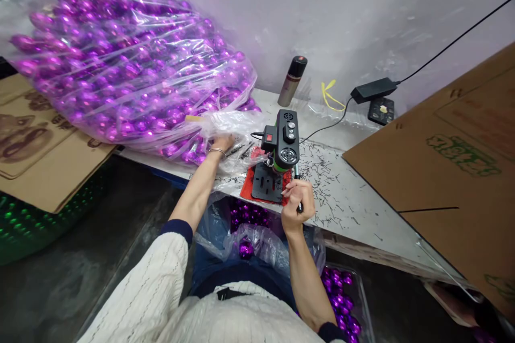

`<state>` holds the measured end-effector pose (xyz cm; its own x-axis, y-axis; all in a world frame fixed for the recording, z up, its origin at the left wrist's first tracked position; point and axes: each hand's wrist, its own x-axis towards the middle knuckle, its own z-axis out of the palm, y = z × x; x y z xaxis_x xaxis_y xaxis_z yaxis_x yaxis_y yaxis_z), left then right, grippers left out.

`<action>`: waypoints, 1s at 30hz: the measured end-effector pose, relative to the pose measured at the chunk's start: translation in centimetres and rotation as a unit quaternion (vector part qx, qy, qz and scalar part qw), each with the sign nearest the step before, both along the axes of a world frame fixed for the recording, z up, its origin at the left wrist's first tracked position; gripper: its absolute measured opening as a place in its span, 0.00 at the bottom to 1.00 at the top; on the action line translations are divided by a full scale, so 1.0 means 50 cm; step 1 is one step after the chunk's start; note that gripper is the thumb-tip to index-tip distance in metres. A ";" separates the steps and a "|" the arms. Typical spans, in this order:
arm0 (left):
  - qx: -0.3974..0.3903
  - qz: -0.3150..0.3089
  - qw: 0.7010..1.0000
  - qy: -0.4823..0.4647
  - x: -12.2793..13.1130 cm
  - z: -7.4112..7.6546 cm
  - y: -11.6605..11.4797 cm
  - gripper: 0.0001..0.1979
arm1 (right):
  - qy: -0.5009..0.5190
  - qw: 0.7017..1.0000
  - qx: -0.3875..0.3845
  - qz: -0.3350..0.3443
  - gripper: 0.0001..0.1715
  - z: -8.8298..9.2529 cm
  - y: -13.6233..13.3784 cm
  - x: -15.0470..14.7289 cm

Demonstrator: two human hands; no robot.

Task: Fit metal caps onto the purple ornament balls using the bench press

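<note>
My left hand point(223, 143) reaches into the mouth of a big clear plastic bag point(235, 124) filled with shiny purple balls point(132, 72). Its fingers are hidden by the plastic. My right hand point(298, 201) is closed around the black-ended lever point(300, 207) of a small bench press machine point(287, 139). The machine has a black head with round vents, a red switch and a slotted black base plate point(266, 185) resting on a red cloth point(247, 185). A single purple ball point(246, 248) lies on clear plastic at my lap.
Small dark scraps point(333, 182) litter the white table. Behind the machine stand a spray can point(292, 81), a yellow strip point(330, 97) and a black power adapter point(374, 89). Cardboard boxes point(446, 171) flank both sides. A tub of purple balls point(341, 300) sits below right.
</note>
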<state>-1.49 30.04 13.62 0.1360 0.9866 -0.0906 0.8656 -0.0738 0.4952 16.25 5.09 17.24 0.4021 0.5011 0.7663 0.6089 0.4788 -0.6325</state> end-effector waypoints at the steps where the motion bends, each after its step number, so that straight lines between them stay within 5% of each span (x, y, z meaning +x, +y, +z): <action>1: 0.001 0.002 1.000 0.002 0.004 -0.001 -0.007 0.13 | 0.005 1.000 -0.003 0.001 0.18 -0.002 0.000 0.000; 5: 0.020 0.000 1.000 -0.006 -0.001 -0.001 -0.053 0.18 | 0.009 1.000 0.003 0.019 0.18 -0.003 0.003 0.001; 8: 0.040 -0.007 0.991 -0.125 -0.018 0.001 -0.096 0.28 | -0.010 1.000 0.004 0.016 0.19 0.003 0.006 0.004; 14: -0.056 -0.005 0.896 -0.441 -0.018 -0.002 -0.207 0.33 | -0.024 1.000 0.003 0.010 0.20 0.032 0.010 0.008; 21: -0.084 0.021 0.827 -0.556 0.074 -0.079 -0.344 0.26 | -0.024 0.999 0.000 0.022 0.21 0.086 0.027 0.020; 24: -0.061 0.033 0.841 -0.537 0.111 -0.111 -0.365 0.28 | -0.035 0.999 -0.018 0.017 0.21 0.097 0.028 0.022; 30: 0.107 -0.014 0.941 -0.321 0.126 -0.124 -0.361 0.31 | -0.068 0.997 -0.005 0.030 0.19 0.085 0.017 0.026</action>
